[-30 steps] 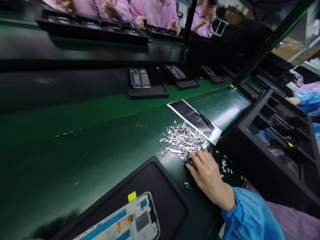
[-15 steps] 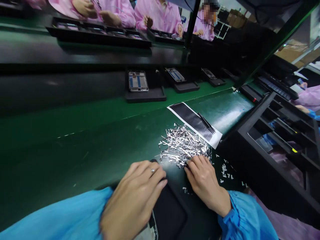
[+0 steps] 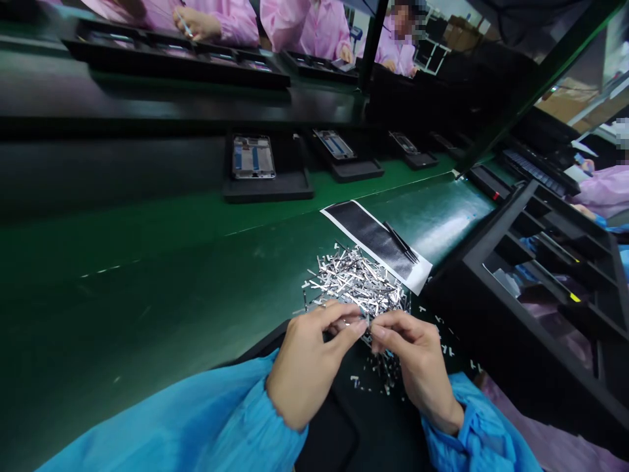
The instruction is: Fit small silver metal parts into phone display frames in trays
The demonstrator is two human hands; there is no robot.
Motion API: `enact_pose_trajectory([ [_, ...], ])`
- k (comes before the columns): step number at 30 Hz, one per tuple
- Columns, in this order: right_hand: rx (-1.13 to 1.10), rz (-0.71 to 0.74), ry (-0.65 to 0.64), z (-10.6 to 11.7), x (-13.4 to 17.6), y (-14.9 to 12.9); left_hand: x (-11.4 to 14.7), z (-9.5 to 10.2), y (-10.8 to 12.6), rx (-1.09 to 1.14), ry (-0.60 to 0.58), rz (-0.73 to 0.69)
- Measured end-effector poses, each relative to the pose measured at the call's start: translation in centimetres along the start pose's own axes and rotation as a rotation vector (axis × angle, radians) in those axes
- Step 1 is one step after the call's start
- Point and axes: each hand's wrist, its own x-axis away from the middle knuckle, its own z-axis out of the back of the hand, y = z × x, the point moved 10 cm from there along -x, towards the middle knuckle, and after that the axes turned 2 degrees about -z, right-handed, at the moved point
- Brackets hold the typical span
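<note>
My left hand (image 3: 314,357) and my right hand (image 3: 417,354) meet fingertip to fingertip, just apart, at the near edge of a heap of small silvery and black strips (image 3: 356,278). Both are closed in a pinch. A small silvery piece shows at the left fingertips; its kind is too small to make out. What sits in the right fingers is hidden. Beneath my wrists lies a black tray (image 3: 327,432), partly covered by the left sleeve. More loose bits are scattered below the right fingers.
Black tweezers (image 3: 400,242) lie on a dark sheet with white borders (image 3: 361,229) behind the heap. Phone frames (image 3: 253,157) rest in black trays (image 3: 270,191) farther back. A black compartmented rack (image 3: 466,262) stands at right. Co-workers in pink (image 3: 309,26) sit across.
My left hand has left the black tray and moved right and up to the right hand. The right hand has turned, its fingertips now facing the left ones.
</note>
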Motion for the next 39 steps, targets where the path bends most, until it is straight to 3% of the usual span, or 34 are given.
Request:
enact_pose_trajectory([
  [4, -0.085, -0.033, 0.006, -0.1, -0.1, 0.5, 0.0, 0.0, 0.4, 0.068, 0.012, -0.044],
  [9, -0.04, -0.019, 0.061, 0.3, -0.1, 0.1, 0.1, 1.3, 0.3, 0.038, 0.101, -0.026],
  [15, 0.016, 0.062, 0.081, 0.2, 0.5, -1.1, 0.1, -0.9, -0.5, -0.003, -0.096, 0.043],
  [23, -0.217, -0.048, -0.1, -1.5, 0.3, 0.1, 0.2, 0.9, 0.4, 0.111, 0.075, -0.017],
  [26, -0.311, -0.086, -0.144, -1.9, 0.2, 0.4, 1.1, 1.8, 2.1, -0.097, 0.151, -0.185],
  [29, -0.507, -0.164, -0.185, -2.4, 0.2, 0.6, 3.6, 1.3, 6.0, -0.534, 0.248, -0.61],
  [31, -0.676, -0.232, -0.248, -3.1, 0.2, 0.6, 5.2, -0.1, 6.9, -0.719, 0.23, -0.804],
  [35, -0.788, -0.29, -0.357, -4.1, 0.4, 0.4, 6.2, -1.8, 6.8, -0.773, 0.109, -0.908],
  [39, -0.776, -0.286, -0.383, -4.3, 0.6, 0.4, 5.6, -1.4, 6.9, -0.576, 0.048, -0.814],
])
